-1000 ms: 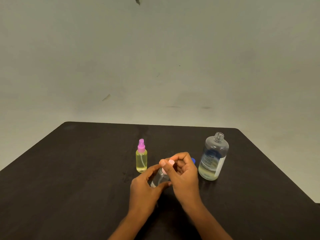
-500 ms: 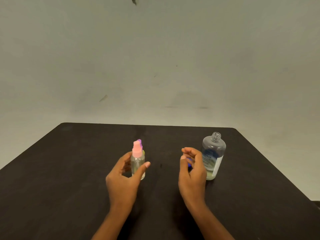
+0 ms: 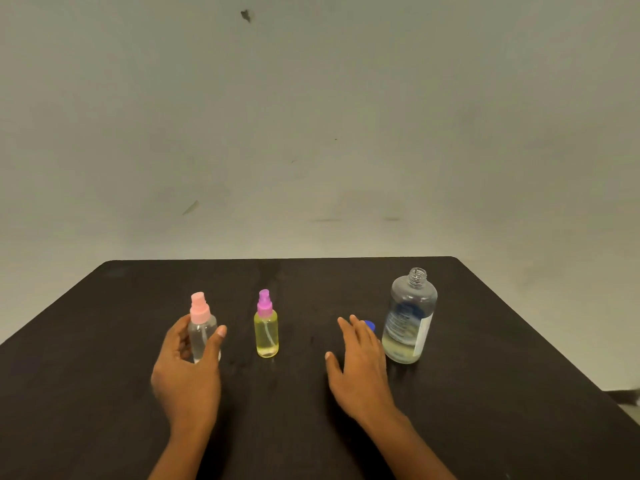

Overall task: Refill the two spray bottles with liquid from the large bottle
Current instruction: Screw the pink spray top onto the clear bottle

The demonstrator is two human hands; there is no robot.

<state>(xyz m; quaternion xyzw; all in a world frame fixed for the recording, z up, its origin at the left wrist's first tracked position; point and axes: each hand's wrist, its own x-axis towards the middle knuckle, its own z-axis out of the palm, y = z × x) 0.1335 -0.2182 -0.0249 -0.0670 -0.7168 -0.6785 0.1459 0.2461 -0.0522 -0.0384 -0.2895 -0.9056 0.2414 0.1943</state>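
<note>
Pink-topped spray bottle (image 3: 202, 329) is gripped by the left hand (image 3: 187, 370), yellow spray bottle (image 3: 266, 336) at its 3 o'clock. Right hand (image 3: 362, 363) is spread beside the big bottle (image 3: 410, 320).

Spray bottles: two, the pink-topped spray bottle (image 3: 202, 336) and the purple-topped spray bottle (image 3: 266, 336)
Large bottle (image 3: 410, 317): one, with no cap on its neck
Blue cap (image 3: 370, 324): one, partly hidden
Hands: two, the left hand (image 3: 187, 368) and the right hand (image 3: 360, 368)
Dark table (image 3: 104, 375): one
</note>
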